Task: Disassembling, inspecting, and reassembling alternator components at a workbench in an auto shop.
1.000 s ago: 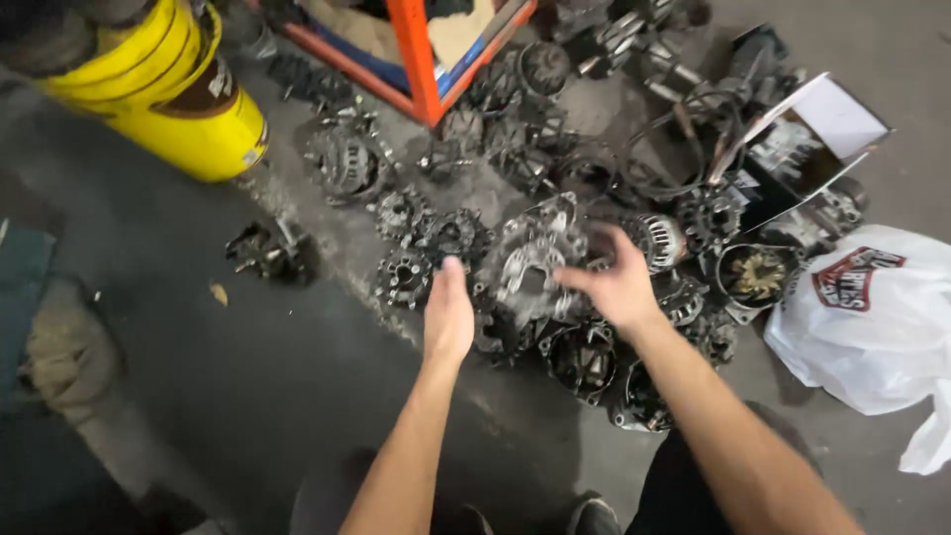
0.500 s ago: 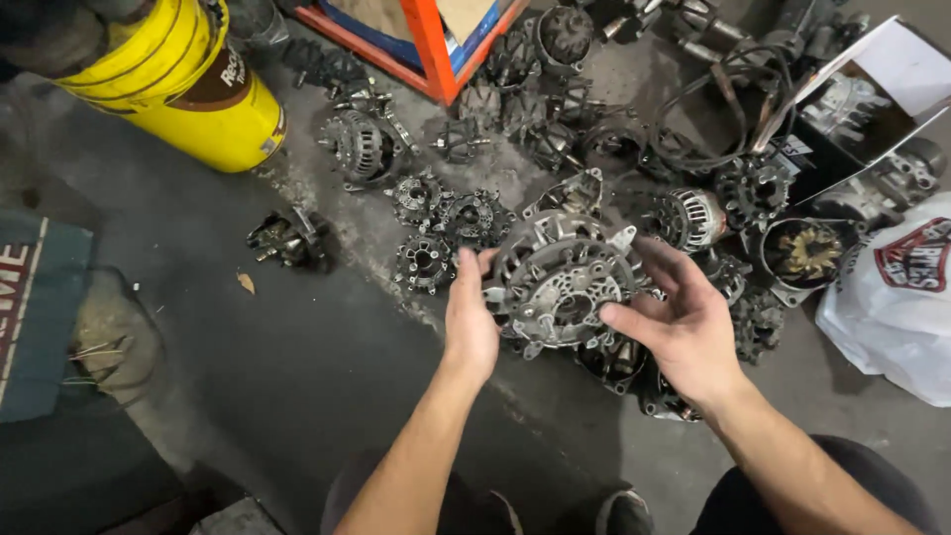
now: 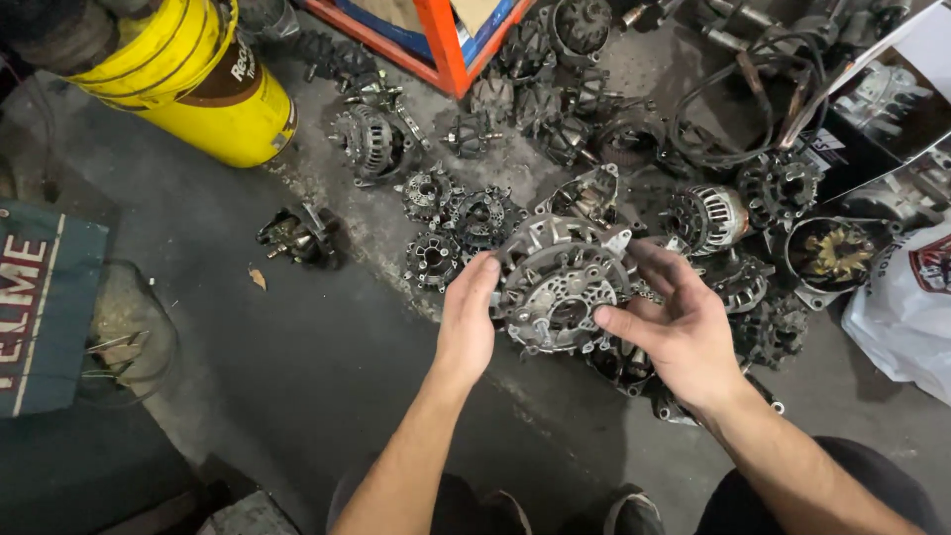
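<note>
you're clearly in an auto repair workshop, greasy stained concrete floor (image 3: 297, 367), heaps of grimy alternator parts (image 3: 475, 213) spread right on it, yellow oil bucket (image 3: 188, 84) tipped nearby, orange metal rack (image 3: 451, 45), tangle of black cables (image 3: 733, 109), white plastic bag (image 3: 906, 307)

The white bag (image 3: 906, 317) and yellow bucket (image 3: 198, 89) run off frame.
</note>
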